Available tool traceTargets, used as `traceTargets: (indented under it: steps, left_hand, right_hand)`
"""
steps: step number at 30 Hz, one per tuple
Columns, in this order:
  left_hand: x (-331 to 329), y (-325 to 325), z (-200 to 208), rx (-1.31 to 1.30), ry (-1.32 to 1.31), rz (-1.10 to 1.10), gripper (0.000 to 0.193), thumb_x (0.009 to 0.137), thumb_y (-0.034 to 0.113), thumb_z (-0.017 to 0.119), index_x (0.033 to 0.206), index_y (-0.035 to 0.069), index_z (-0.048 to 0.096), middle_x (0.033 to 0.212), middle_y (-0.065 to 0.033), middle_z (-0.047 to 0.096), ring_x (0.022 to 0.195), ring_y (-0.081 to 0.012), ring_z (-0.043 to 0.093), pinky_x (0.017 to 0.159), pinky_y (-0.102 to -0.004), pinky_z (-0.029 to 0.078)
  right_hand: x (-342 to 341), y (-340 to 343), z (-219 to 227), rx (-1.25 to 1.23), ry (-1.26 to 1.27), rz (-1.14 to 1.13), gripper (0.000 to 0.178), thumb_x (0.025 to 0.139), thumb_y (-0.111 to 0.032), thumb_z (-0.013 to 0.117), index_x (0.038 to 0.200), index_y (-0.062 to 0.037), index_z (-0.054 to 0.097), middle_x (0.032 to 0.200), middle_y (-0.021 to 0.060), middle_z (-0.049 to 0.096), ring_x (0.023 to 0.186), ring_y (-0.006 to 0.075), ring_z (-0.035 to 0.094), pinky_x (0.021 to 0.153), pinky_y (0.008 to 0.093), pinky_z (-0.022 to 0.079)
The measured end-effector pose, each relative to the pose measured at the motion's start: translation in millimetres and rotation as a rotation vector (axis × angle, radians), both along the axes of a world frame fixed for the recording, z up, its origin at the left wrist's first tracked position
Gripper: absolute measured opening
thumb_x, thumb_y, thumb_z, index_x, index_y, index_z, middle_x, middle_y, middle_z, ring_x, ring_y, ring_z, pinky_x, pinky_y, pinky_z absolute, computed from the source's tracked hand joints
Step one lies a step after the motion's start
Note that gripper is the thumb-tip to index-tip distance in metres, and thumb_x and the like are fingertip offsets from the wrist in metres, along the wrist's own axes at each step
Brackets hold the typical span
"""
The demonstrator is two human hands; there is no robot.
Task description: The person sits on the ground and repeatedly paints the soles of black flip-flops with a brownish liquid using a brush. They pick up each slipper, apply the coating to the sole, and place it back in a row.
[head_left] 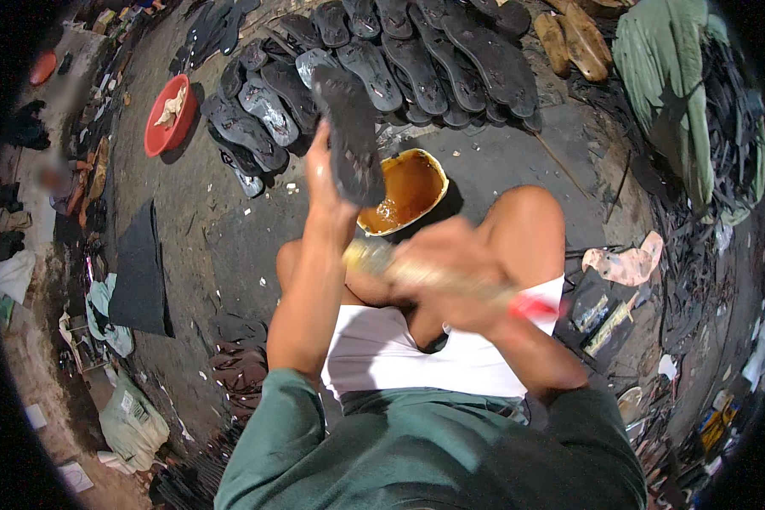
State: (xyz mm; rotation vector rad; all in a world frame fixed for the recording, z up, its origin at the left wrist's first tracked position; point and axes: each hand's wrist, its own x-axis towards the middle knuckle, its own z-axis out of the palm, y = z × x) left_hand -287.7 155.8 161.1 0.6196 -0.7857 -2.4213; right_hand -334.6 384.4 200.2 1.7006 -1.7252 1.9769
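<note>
My left hand [321, 174] is raised and wrapped round a black flip-flop sole [346, 127], which it holds up at a slant. In my right hand [459, 259] is a brush [378, 260], smeared by motion. The brush has a pale, crusted shaft, a yellowish end towards the sole and a red end by my right wrist. Brush and sole are apart. Between my hands and the sandals, a pale-rimmed bowl [443, 180] of amber, glue-like liquid [412, 189] stands on the dark floor, partly behind the sole.
Rows of black flip-flops [399, 59] lie beyond the bowl. A red basin [150, 140] with pale scraps stands at the left, near a black sheet [138, 276]. Wooden foot forms [582, 42] and a green cloth [667, 76] are at the upper right. A pinkish cut piece [625, 262] lies right of my knee.
</note>
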Motion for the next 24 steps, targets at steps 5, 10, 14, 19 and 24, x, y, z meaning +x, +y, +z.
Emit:
traceTargets:
  steps: [5,10,14,19,24]
  left_hand:
    - [-123.2,-19.9,-54.9,-0.141,-0.528,0.216,0.039,0.101,0.031,0.047,0.118,-0.004,0.057,0.112,-0.0138,0.064,0.094,-0.0249,0.063,0.085,-0.0407,0.051]
    - [-219.8,-56.5,-104.0,-0.224,-0.395,0.192,0.036,0.102,0.031,0.046,0.113,-0.001,0.058,0.095,-0.0089,0.065,0.078,-0.0199,0.061,0.070,-0.0361,0.050]
    - [-214.1,-78.3,-126.9,-0.042,-0.405,0.117,0.043,0.101,0.031,0.051,0.129,-0.001,0.047,0.118,-0.0136,0.060,0.097,-0.0251,0.061,0.079,-0.0376,0.052]
    - [-96.0,-44.9,-79.0,-0.171,-0.430,0.104,0.039,0.094,0.023,0.061,0.125,0.001,0.050,0.111,-0.0123,0.061,0.097,-0.0215,0.060,0.081,-0.0337,0.052]
    - [155.1,-72.7,-52.0,-0.559,-0.696,0.840,0.031,0.092,0.023,0.064,0.116,0.002,0.064,0.102,-0.0065,0.068,0.094,-0.0128,0.060,0.083,-0.0277,0.047]
  right_hand:
    - [-45.7,-12.8,-27.4,-0.058,-0.775,-0.391,0.018,0.094,-0.014,0.062,0.102,0.0011,0.063,0.089,0.0015,0.061,0.084,0.0098,0.054,0.075,0.0249,0.043]
    - [-58.2,-14.3,-66.6,0.060,-0.841,-0.440,0.018,0.092,-0.013,0.063,0.101,0.0020,0.064,0.087,-0.0002,0.059,0.081,0.0076,0.052,0.073,0.0222,0.042]
    - [-47.1,-16.2,-72.8,0.172,-0.867,-0.383,0.021,0.092,-0.014,0.063,0.104,0.0034,0.064,0.090,0.0009,0.060,0.084,0.0087,0.053,0.076,0.0240,0.043]
    - [-50.4,-13.0,-65.2,0.539,-0.753,-0.528,0.036,0.094,-0.027,0.061,0.110,0.0053,0.063,0.096,0.0083,0.065,0.086,0.0168,0.057,0.079,0.0292,0.045]
    - [-28.9,-27.4,-64.9,0.475,-0.866,-0.468,0.044,0.096,-0.031,0.060,0.121,0.0048,0.060,0.107,0.0124,0.066,0.091,0.0203,0.061,0.084,0.0315,0.046]
